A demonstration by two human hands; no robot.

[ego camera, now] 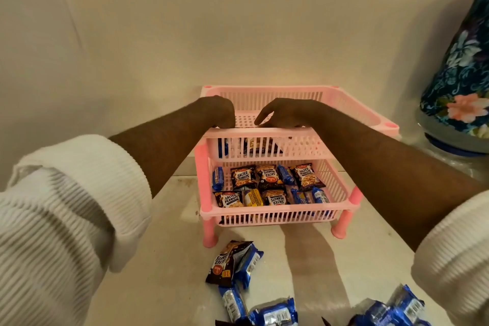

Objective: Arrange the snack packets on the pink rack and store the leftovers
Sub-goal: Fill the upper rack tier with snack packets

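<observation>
Hiding upper-tier packets point(254, 146): hands point(284, 114), slats.

Both hands point(251, 114) over pink rack point(277, 216)

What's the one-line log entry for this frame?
left hand, right hand: in upper tier | pink rack: lower tier filled | loose packets: on table

a pale, smooth table top point(164, 259) is seen carrying a pink slatted plastic rack point(275, 216) on short legs; loose blue and dark foil snack packets point(234, 263) are scattered before it.
</observation>
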